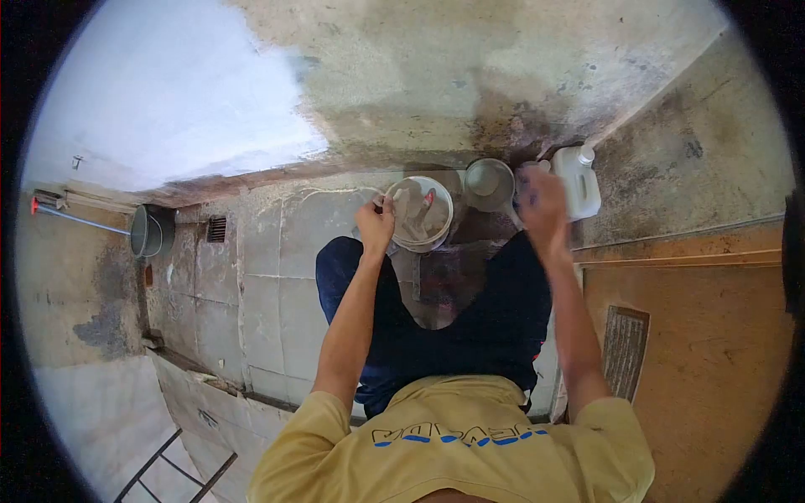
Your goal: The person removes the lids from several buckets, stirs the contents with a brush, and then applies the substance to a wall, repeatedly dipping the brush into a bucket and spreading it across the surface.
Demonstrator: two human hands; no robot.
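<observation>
A white bucket (450,214) stands on the floor between my knees, holding a pale grey mix and a tool with a red part (429,198). My left hand (375,223) is closed at the bucket's left rim, thumb and fingers pinched on it. Just right of the bucket sits a round dipper (490,184), its handle slanting toward me. My right hand (543,205) is raised beside the dipper's handle, smeared by motion, so I cannot tell whether it holds anything. Behind that hand, a white plastic jug (584,186) with a cap stands against the wall.
A dark bucket (152,230) stands in the far left corner beside a floor drain (216,230). Ahead rises a wall (402,84), partly white and partly stained. A wooden door (704,344) is at my right, and a dark metal frame (172,469) lies lower left.
</observation>
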